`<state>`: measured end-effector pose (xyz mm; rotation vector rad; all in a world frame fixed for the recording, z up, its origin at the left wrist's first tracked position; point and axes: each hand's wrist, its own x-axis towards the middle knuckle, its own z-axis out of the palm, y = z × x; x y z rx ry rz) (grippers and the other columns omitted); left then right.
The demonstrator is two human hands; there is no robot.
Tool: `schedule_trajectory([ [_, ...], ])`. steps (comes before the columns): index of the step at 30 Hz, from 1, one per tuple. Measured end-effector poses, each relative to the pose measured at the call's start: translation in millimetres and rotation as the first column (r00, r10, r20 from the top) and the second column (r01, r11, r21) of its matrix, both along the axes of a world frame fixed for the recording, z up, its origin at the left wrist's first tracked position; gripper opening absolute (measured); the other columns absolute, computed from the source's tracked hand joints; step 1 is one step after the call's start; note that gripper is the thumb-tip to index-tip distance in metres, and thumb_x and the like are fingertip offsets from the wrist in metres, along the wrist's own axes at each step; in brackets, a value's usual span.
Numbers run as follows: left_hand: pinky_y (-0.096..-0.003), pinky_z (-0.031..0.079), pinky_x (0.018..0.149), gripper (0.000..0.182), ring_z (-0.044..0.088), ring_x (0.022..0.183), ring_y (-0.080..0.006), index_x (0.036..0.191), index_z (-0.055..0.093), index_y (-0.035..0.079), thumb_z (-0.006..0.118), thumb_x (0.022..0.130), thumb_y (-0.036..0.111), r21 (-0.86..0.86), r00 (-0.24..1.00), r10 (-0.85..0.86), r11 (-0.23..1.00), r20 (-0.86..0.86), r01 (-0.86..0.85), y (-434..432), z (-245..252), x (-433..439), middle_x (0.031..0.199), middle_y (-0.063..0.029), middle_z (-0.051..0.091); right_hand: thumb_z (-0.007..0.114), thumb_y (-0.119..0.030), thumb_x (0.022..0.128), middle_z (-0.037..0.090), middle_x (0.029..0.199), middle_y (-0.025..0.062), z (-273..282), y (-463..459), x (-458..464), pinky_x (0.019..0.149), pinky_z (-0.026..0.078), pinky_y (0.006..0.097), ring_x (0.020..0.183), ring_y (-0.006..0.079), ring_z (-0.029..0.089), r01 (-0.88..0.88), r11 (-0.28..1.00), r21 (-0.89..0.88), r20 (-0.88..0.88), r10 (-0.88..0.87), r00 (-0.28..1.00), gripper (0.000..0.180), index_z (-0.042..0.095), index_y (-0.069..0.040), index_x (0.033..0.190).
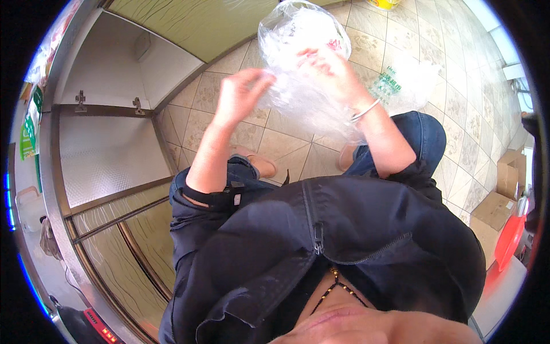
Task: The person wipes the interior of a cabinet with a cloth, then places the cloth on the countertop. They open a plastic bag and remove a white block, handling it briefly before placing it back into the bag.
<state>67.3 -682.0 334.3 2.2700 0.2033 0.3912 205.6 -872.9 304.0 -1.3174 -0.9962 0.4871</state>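
Note:
A clear plastic bag (pixel 292 96) stretches between my two hands above the tiled floor. At its left edge, the fingertips of my left hand (pixel 242 92) pinch the thin film. My right hand (pixel 333 75), with a pale bangle at the wrist, grips the bag from the right with curled fingers; glare washes out part of it. The bag's upper part is rounded and holds something white with red marks, too bright to make out. Right of my right hand is a thin whitish plastic bag (pixel 386 84) with green print, partly behind the wrist.
An open cabinet (pixel 111 64) with metal hinges stands at the left, its door (pixel 111 155) folded down. My feet and bent knees are below my hands. Cardboard boxes (pixel 492 210) and a red plastic item (pixel 510 241) are at the right. A yellow container (pixel 383 3) is at the top.

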Motion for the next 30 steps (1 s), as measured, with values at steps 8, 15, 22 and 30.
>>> schedule_trajectory([
  [8, -0.0213, 0.043, 0.075, 0.013, 0.056, 0.080, -0.0064, 0.096, 0.064, 0.000, 0.062, 0.086, 0.008, -0.625, 0.948, 0.231, 0.780, 0.217, -0.047, 75.3, 1.5, -26.8, 0.088, -0.0005, 0.064, 0.050, -0.032, 0.093, 0.055, 0.119, 0.0089, -21.9, -41.4, 60.6, 0.089, 0.042, 0.0266, 0.108, 0.0142, 0.052, 0.089, 0.890, -0.448, -0.246, -0.218, 0.944, 0.046, 0.043, -0.006, 0.130],
  [15, -0.0213, 0.043, 0.075, 0.014, 0.056, 0.081, -0.0062, 0.096, 0.064, 0.001, 0.061, 0.088, 0.012, -0.625, 0.896, 0.375, 0.765, 0.238, -0.154, 88.0, 4.8, -29.4, 0.089, -0.0006, 0.063, 0.054, -0.030, 0.090, 0.053, 0.122, 0.0113, -18.4, -41.2, 50.0, 0.081, 0.047, 0.0294, 0.099, 0.0166, 0.055, -0.211, 0.976, 0.047, -0.598, 0.196, 0.777, 0.056, 0.036, -0.004, 0.136],
  [22, -0.0239, 0.048, 0.075, 0.011, 0.060, 0.081, -0.0114, 0.093, 0.065, -0.001, 0.062, 0.086, 0.007, -0.765, 0.797, 0.516, 0.635, 0.313, -0.111, 106.4, 1.6, -36.4, 0.090, -0.0044, 0.065, 0.057, -0.008, 0.083, 0.056, 0.086, 0.0048, -36.7, -47.1, 80.0, 0.068, 0.045, 0.0275, 0.068, 0.0129, 0.051, 0.343, 0.932, 0.115, -0.809, -0.113, 0.577, 0.023, 0.054, -0.007, 0.105],
  [30, -0.0198, 0.043, 0.052, 0.012, 0.054, 0.062, -0.0062, 0.090, 0.065, 0.004, 0.059, 0.090, 0.014, -0.691, 0.794, 0.572, 0.659, 0.204, -0.297, 98.8, 8.2, -30.7, 0.076, 0.0013, 0.061, 0.056, -0.007, 0.081, 0.053, 0.077, 0.0010, -39.5, -60.9, 100.8, 0.066, 0.040, 0.0289, 0.065, 0.0121, 0.048, 0.443, 0.864, 0.237, -0.921, 0.055, 0.386, 0.019, 0.055, -0.009, 0.100],
])
